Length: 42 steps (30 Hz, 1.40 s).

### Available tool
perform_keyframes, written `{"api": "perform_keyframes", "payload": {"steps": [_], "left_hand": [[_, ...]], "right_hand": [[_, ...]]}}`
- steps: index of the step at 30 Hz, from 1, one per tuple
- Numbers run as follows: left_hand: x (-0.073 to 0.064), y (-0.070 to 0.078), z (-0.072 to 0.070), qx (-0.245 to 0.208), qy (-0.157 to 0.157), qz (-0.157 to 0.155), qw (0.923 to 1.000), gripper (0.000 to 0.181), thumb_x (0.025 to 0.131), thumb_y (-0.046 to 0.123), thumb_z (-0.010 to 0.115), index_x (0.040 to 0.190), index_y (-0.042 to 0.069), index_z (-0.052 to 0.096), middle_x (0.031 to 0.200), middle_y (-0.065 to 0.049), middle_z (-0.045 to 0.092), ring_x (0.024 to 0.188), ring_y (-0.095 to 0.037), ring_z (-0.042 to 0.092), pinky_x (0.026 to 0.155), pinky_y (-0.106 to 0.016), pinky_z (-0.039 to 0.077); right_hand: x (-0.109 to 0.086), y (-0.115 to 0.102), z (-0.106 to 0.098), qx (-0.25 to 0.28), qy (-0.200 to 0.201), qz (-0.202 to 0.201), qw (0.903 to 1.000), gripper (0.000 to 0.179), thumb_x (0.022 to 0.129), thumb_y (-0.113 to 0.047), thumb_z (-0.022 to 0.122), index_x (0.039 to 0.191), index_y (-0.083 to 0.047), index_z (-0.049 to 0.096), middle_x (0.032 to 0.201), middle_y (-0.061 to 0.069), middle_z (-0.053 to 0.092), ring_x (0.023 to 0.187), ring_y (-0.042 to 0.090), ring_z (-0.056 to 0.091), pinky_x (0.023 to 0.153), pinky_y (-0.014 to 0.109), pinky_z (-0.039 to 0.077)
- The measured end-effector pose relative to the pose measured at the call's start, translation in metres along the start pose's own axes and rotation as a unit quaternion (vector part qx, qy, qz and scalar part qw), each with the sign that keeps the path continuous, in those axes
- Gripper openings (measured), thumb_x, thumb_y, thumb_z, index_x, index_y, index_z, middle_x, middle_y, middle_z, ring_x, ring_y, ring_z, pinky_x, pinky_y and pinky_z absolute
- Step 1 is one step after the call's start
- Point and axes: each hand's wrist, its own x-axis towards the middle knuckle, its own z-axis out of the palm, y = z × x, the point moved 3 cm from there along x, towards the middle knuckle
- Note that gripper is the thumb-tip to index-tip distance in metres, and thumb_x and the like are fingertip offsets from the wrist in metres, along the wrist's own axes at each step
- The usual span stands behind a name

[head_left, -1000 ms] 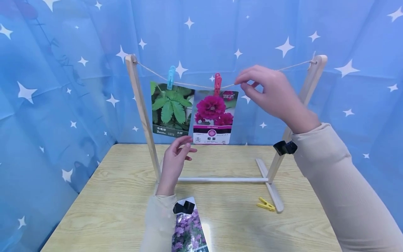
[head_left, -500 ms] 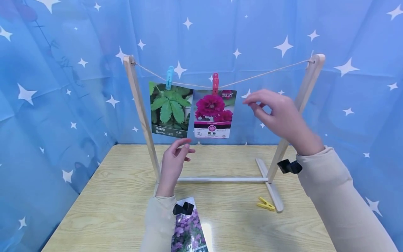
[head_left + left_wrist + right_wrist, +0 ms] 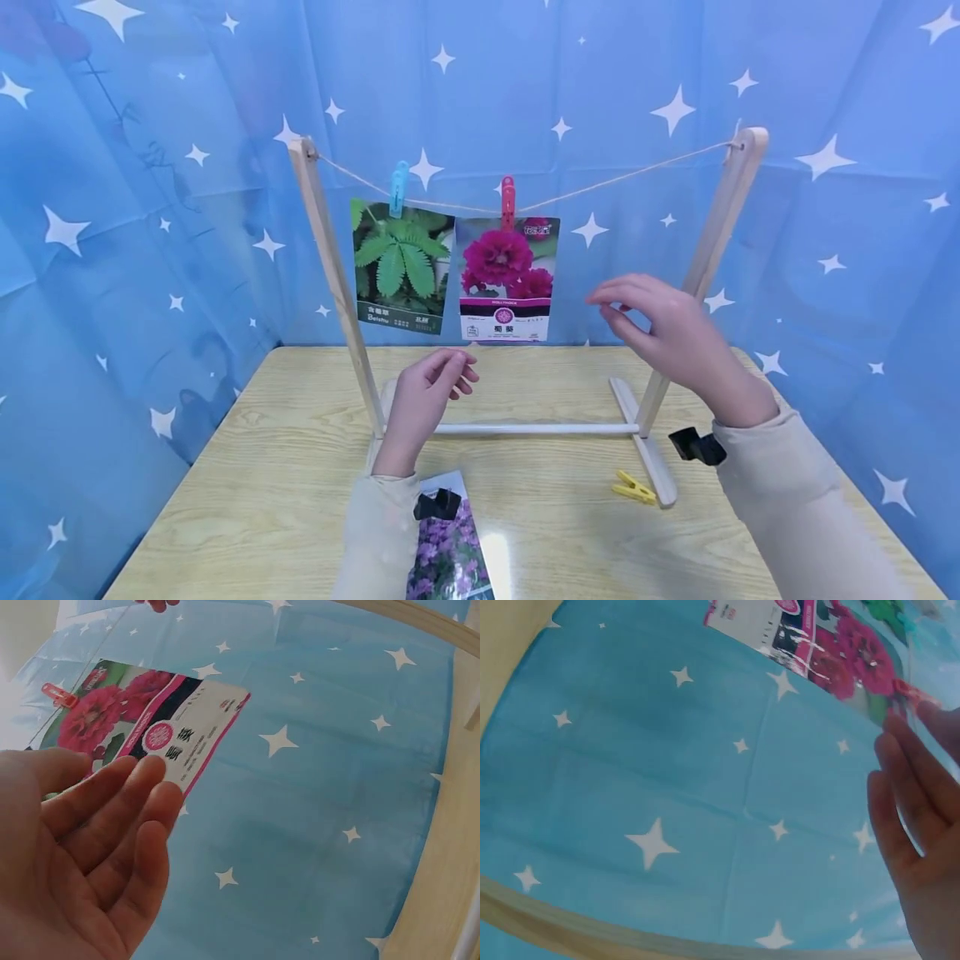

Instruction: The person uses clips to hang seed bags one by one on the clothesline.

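Two seed packets hang side by side from a string [image 3: 622, 176]. A blue clothespin [image 3: 398, 190] clips the green-leaf packet [image 3: 401, 271] on the left, and a red clothespin [image 3: 508, 202] clips the magenta-flower packet [image 3: 504, 279] beside it. Below them, my left hand [image 3: 423, 404] hovers with relaxed, slightly bent fingers and nothing in it. To the right of the magenta-flower packet, my right hand [image 3: 663, 333] is in the air, its fingers loosely bent and holding nothing. In the right wrist view, its fingers [image 3: 889, 817] overlap the red clothespin's end.
The string runs between two wooden posts [image 3: 708, 242] joined by a low white rod [image 3: 532, 429]. A yellow clothespin [image 3: 634, 488] lies by the right foot of the frame. Another packet with purple flowers [image 3: 453, 554] lies on the table [image 3: 247, 500], partly behind my left sleeve.
My right hand has left the string and moved down and slightly right. My left hand has dropped a little below the packets. Both packets stay clipped to the string.
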Motion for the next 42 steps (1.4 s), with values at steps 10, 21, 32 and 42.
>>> {"api": "perform_keyframes", "payload": {"steps": [10, 21, 32, 42], "left_hand": [[-0.002, -0.013, 0.012, 0.151, -0.048, 0.033, 0.9868, 0.031, 0.09, 0.046, 0.044, 0.098, 0.024, 0.064, 0.078, 0.014, 0.063, 0.067, -0.005, 0.058, 0.055, -0.027, 0.047], [-0.004, -0.018, 0.011, 0.207, -0.068, 0.019, 0.9758, 0.03, 0.091, 0.044, 0.043, 0.099, 0.023, 0.064, 0.078, 0.014, 0.063, 0.067, -0.006, 0.059, 0.056, -0.027, 0.045], [-0.003, -0.033, -0.002, 0.208, -0.098, -0.015, 0.9732, 0.028, 0.09, 0.047, 0.044, 0.099, 0.028, 0.062, 0.079, 0.014, 0.062, 0.072, -0.013, 0.06, 0.056, -0.029, 0.045], [-0.01, -0.042, -0.004, 0.205, -0.124, -0.045, 0.9698, 0.025, 0.09, 0.045, 0.046, 0.1, 0.029, 0.062, 0.08, 0.012, 0.062, 0.073, -0.013, 0.06, 0.059, -0.029, 0.046]], "right_hand": [[-0.044, 0.016, 0.022, 0.036, -0.017, 0.069, 0.9968, 0.026, 0.084, -0.009, 0.061, 0.106, -0.022, 0.062, 0.107, -0.008, 0.058, 0.089, 0.002, 0.053, 0.058, 0.017, 0.044], [-0.078, 0.029, 0.041, 0.067, -0.051, 0.159, 0.9837, 0.021, 0.09, -0.019, 0.054, 0.109, -0.026, 0.06, 0.107, -0.012, 0.057, 0.085, 0.002, 0.054, 0.069, 0.02, 0.045], [-0.115, 0.043, 0.062, 0.109, -0.065, 0.254, 0.9587, 0.023, 0.092, -0.025, 0.049, 0.113, -0.021, 0.058, 0.104, -0.01, 0.058, 0.089, 0.003, 0.053, 0.073, 0.016, 0.042], [-0.139, 0.051, 0.071, 0.135, -0.073, 0.304, 0.9402, 0.022, 0.093, -0.028, 0.047, 0.113, -0.025, 0.057, 0.103, -0.004, 0.061, 0.09, 0.004, 0.055, 0.074, 0.015, 0.043]]}}
